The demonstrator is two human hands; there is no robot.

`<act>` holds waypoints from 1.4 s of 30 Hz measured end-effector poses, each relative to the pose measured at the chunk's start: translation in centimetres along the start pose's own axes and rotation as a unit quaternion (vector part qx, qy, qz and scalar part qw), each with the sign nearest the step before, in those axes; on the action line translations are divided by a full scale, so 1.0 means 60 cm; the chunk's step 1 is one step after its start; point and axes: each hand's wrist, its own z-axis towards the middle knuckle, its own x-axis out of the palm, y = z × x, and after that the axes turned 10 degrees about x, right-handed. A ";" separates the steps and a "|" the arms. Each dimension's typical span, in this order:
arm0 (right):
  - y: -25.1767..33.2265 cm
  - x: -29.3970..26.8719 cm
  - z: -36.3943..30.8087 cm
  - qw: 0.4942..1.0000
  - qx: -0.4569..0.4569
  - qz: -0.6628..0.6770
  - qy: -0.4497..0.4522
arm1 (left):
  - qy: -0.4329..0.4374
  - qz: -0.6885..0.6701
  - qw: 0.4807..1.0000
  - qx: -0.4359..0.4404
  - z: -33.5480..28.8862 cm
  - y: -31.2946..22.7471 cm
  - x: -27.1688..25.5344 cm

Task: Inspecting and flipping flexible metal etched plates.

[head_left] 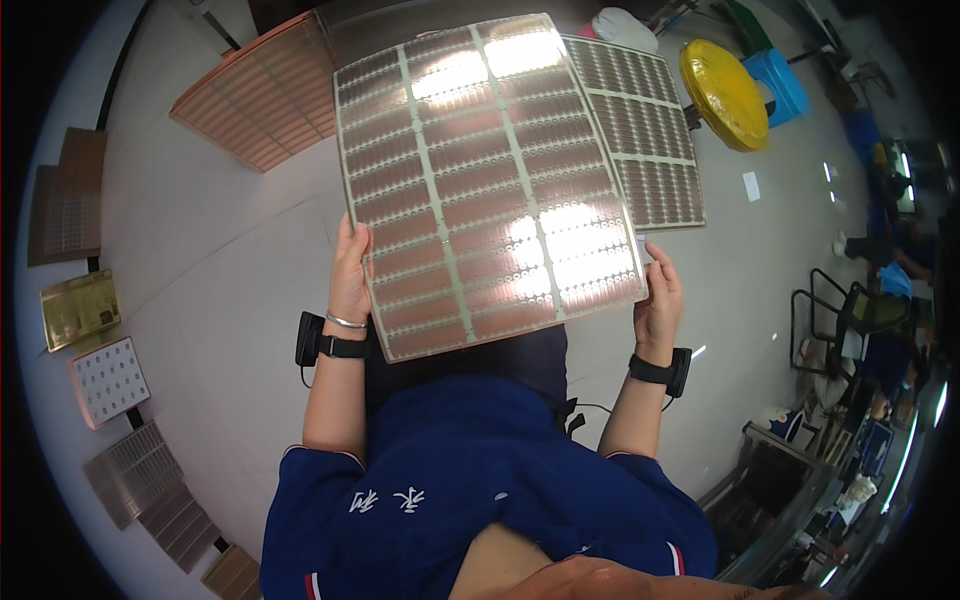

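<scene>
A large copper-coloured circuit board panel [480, 195] with pale green dividing strips is held up before me, tilted, with bright glare on its surface. At its left edge, my left hand [350, 280] is closed on the panel, some fingers hidden behind it. My right hand [660, 295] grips the opposite edge close to the lower right corner, a few fingertips showing beyond the rim. Behind the raised panel, a similar panel [652, 135] is partly covered by it.
A reddish stack of panels [262, 95] stands at the far left. Several sample panels [110, 382] line the left wall. A yellow-wrapped round stool [724, 96] and a blue stool [778, 85] are at the far right. To the right are a chair [865, 308] and a cluttered bench [790, 470].
</scene>
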 end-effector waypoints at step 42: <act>-0.013 0.045 0.028 0.933 0.046 0.227 0.275 | 0.082 -0.169 0.982 -0.012 -0.039 -0.026 0.059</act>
